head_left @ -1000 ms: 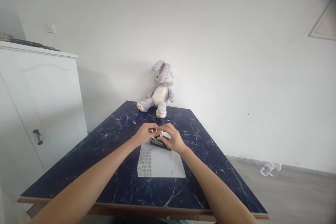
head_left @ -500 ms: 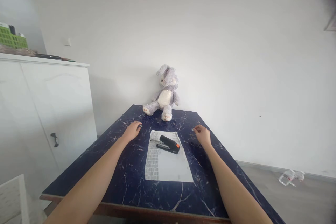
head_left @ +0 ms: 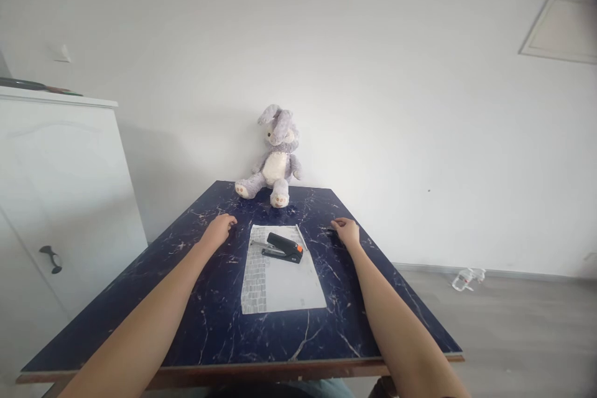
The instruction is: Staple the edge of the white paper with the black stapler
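Both hands, joined over the stapler (head_left: 282, 247) a second ago, now lie apart on the table (head_left: 209, 323).

- Left hand (head_left: 219, 227): left of the paper sheet (head_left: 284, 283), fingers curled under. Whether it holds anything cannot be told.
- Right hand (head_left: 346, 231): right of the sheet, loosely curled, contents likewise unclear.
- Stapler: black with an orange tip, on the sheet's far end, between the hands, touched by neither.
- Plush rabbit (head_left: 274, 158): seated at the table's far edge.

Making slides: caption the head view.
Left hand and right hand on a table flank a stapler on paper; plush rabbit behind.
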`<state>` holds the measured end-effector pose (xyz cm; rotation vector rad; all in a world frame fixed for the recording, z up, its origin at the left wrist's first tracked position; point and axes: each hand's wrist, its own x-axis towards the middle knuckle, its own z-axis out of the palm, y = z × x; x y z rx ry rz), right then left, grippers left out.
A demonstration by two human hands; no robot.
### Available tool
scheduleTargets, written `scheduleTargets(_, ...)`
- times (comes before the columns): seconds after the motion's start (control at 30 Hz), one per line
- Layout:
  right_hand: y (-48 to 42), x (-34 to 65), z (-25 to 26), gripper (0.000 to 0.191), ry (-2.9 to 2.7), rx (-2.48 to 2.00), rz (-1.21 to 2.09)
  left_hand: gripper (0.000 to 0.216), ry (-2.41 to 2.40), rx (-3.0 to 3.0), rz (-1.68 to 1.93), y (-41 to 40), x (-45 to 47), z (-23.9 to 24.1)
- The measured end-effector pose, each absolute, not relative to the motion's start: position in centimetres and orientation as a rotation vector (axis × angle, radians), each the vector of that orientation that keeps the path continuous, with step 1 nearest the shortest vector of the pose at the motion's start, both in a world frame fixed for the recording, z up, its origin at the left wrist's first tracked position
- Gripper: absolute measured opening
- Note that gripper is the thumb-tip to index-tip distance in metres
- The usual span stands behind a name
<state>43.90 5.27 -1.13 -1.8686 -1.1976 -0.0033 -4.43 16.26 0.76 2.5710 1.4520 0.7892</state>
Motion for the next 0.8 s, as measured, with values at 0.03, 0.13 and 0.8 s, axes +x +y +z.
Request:
scheduleTargets(0.03,5.2,43.8,-1.1,0.027,-1.2,-1.861,-0.027,0.031,1.458,2.556,0.814,16.0,-4.3,0.9)
scheduleTargets(0.13,5.1,43.0,-0.7,0.029,-1.262,-1.819,-0.072,0.023,1.389,2.495,0.968,14.7,-3.7,2.0)
scheduleTargets(0.8,5.0,36.6,0.2,0.022,-1.931,-1.414,0.035,0.034,0.788,2.438,0.779,8.5,0.3,6.0)
